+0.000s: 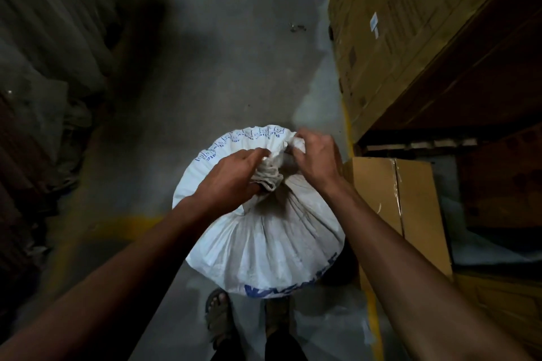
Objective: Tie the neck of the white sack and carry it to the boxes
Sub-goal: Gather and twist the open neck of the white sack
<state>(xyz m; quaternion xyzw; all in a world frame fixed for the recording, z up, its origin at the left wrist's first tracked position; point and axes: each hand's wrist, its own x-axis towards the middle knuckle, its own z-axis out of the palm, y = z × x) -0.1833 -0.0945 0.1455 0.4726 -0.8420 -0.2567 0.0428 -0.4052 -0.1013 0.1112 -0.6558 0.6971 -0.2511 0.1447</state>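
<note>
A full white woven sack (264, 237) with blue print stands upright on the concrete floor just in front of my feet. Its neck (271, 174) is gathered into a twisted bunch at the top. My left hand (231, 178) grips the bunch from the left, fingers curled round the fabric. My right hand (315, 156) pinches the loose end of the neck from the right. Cardboard boxes (393, 208) stand close by on the sack's right.
A tall stack of brown cartons (390, 29) lines the right side behind a yellow floor line (347, 126). Dark sacks and wrapped goods (44, 96) crowd the left. A grey concrete aisle (228, 52) runs ahead between them. A small bit of debris (297, 27) lies on it.
</note>
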